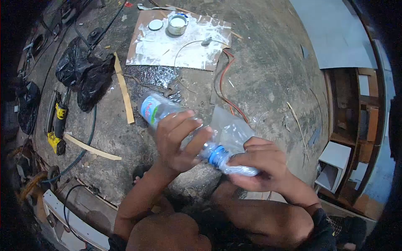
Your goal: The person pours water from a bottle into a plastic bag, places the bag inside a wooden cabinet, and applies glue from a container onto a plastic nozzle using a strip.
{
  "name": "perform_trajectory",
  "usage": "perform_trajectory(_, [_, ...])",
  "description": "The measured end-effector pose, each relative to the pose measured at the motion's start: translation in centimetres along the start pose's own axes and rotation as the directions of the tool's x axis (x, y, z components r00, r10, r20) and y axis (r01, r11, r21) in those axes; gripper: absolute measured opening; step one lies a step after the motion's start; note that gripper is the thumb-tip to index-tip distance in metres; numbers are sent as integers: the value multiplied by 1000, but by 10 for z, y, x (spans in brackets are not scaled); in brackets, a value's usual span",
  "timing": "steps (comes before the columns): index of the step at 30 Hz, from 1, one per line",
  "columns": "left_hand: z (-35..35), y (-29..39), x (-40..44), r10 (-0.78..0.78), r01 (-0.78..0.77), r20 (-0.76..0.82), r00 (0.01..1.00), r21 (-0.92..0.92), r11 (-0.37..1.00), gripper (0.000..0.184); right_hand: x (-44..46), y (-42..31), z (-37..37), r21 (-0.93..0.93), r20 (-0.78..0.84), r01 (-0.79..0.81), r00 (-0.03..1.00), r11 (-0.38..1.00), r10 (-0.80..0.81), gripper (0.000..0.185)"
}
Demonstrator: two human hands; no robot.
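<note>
A clear plastic bottle [154,109] with a blue and white label is held tilted, its base to the upper left and its blue-ringed neck to the lower right. My left hand [180,140] is wrapped round the bottle's middle. At the neck, my right hand [261,163] pinches a clear plastic bag [229,127], whose bunched part lies against the bottle's mouth. The rest of the bag spreads up and to the left of my right hand. Whether anything is inside the bag cannot be made out.
Ahead lies a white-smeared board [146,48] with an open can [177,25] and a round lid [155,25]. Black bags [94,79], a yellow-black tool [58,121] and cables are at the left. A wooden cabinet [343,108] stands at the right.
</note>
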State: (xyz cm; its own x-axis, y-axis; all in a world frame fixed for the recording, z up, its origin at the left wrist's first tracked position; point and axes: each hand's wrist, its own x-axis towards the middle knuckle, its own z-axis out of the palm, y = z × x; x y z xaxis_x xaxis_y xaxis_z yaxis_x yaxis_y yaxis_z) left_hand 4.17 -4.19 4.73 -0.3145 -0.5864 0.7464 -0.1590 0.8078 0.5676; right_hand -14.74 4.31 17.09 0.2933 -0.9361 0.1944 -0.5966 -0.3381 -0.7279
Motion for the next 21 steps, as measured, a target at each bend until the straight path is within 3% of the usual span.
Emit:
perform_trajectory(3, [-6,4,3,0,1,-25,1000,49,999,38,-2,-8,6,87,-155,-76,984,993,89,38])
perform_trajectory(6, [-4,7,8,9,-7,-53,999,29,1000,35,2,-17,-4,75,-55,-167,984,983,171,41])
perform_trajectory(9, [-10,9,12,20,-21,7,1000,47,999,35,4,-20,-7,117,-88,-148,983,982,158,39])
perform_trajectory(15, [-7,12,10,-7,6,22,1000,73,997,41,-7,-13,4,-5,-170,-62,983,998,61,27])
perform_trajectory(21, [-7,12,9,-68,63,70,995,72,995,59,-4,-14,13,25,-191,-128,973,991,130,13])
